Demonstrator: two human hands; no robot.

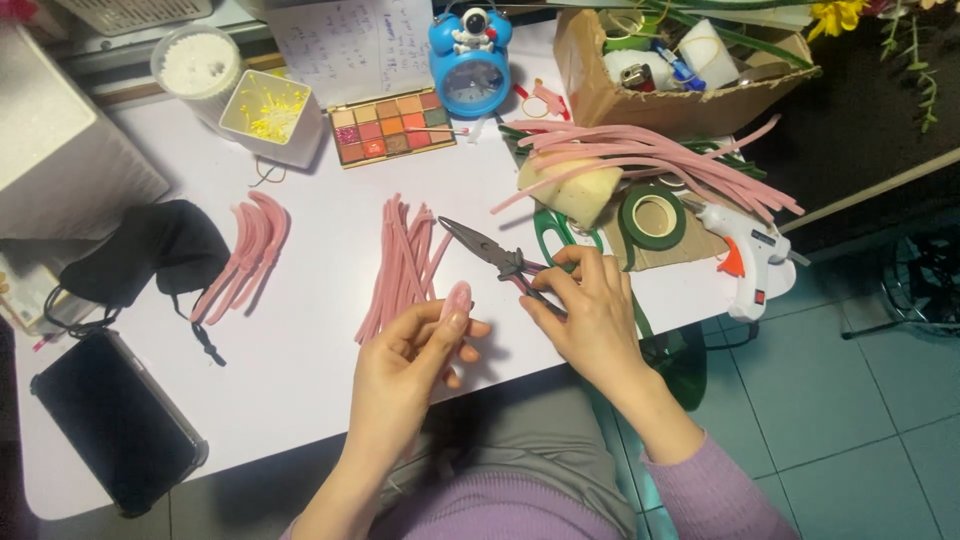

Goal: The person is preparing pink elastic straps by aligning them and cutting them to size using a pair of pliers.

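My left hand pinches a short folded pink pipe-cleaner piece between thumb and fingers, held upright over the white table. My right hand grips the handles of needle-nose pliers, whose jaws point up-left and lie just above the table. A bundle of straight pink pipe cleaners lies just left of the pliers' tip. A smaller set of bent pink pieces lies further left.
Long pink stems, green floral tape, green-handled scissors and a white glue gun crowd the right edge. A cardboard box, blue alarm clock, makeup palette, black pouch and dark phone ring the table.
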